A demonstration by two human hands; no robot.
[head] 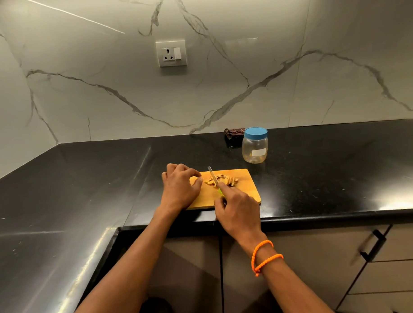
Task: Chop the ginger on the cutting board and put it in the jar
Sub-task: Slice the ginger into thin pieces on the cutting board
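Observation:
A wooden cutting board lies on the black counter near its front edge. Sliced ginger pieces sit in a small heap on the board's far half. My right hand grips a knife with a green handle, its blade angled across the slices. At the board's left end, my left hand pinches a piece of ginger between thumb and fingertips. A clear plastic jar with a blue lid on stands behind the board to the right, apart from both hands.
A dark crumpled cloth lies against the marble backsplash just left of the jar. A wall socket is above. The black counter wraps round a corner on the left. Drawers with a black handle are below right.

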